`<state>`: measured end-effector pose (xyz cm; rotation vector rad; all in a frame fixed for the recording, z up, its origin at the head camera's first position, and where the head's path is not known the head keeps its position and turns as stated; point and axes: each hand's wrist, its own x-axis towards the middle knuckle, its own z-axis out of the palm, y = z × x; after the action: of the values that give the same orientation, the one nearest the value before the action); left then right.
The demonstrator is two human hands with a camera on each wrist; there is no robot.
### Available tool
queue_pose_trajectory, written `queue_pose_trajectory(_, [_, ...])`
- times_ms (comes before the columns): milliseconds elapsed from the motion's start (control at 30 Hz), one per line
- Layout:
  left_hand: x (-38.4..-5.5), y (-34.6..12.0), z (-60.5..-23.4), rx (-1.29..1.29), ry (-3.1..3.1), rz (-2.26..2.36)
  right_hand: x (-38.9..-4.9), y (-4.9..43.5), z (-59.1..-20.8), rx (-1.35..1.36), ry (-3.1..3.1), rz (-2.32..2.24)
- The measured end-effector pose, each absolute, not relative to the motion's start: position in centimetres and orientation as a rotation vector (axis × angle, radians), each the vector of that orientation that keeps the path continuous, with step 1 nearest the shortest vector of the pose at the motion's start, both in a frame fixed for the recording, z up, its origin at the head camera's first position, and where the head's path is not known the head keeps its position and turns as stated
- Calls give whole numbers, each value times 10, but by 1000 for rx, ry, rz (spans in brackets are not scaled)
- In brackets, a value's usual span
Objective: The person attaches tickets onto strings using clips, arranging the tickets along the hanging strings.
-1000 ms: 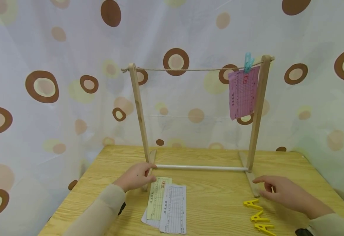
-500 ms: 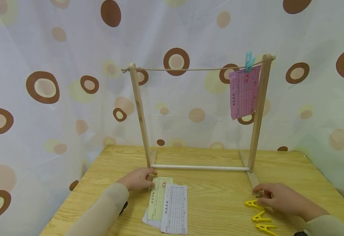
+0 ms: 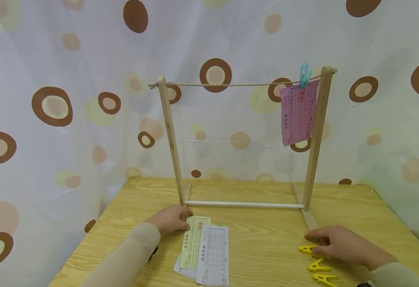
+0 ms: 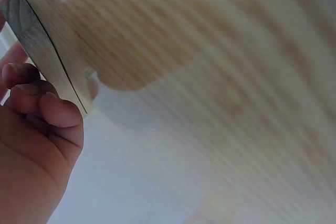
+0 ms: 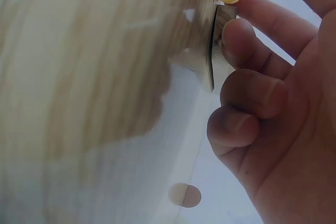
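My left hand (image 3: 170, 218) is low over the table by the left foot of a wooden rack, its thumb tip at the edge of a yellow paper slip (image 3: 193, 243). In the left wrist view, its loosely bent fingers (image 4: 60, 111) lie in front of the wooden foot (image 4: 44, 51). A white paper slip (image 3: 214, 255) overlaps the yellow one. My right hand (image 3: 347, 244) hovers at the end of the right foot (image 3: 309, 220); its thumb overlaps the top yellow clothespin (image 3: 305, 249). More yellow clothespins (image 3: 316, 265) lie below. The right wrist view shows bent fingers with nothing gripped.
A rope (image 3: 223, 84) spans the rack's two posts (image 3: 317, 143). From it hangs a pink slip (image 3: 297, 115) held by a blue clothespin (image 3: 305, 75). A white rod (image 3: 245, 204) joins the posts low down. A dotted curtain (image 3: 239, 159) stands behind the table (image 3: 266, 231).
My right hand has moved down from beside the right foot to the foot's end and the top yellow clothespin. My left hand has shifted slightly downward. The slips and rack stay put.
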<state>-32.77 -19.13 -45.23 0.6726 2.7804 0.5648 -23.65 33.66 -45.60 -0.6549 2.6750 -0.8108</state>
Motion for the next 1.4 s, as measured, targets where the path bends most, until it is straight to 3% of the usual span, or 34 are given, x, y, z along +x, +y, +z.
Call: queue_pose_trajectory(1400, [-325,-192,-447,701,2860,729,-237,332,-452,-719,2832,-839])
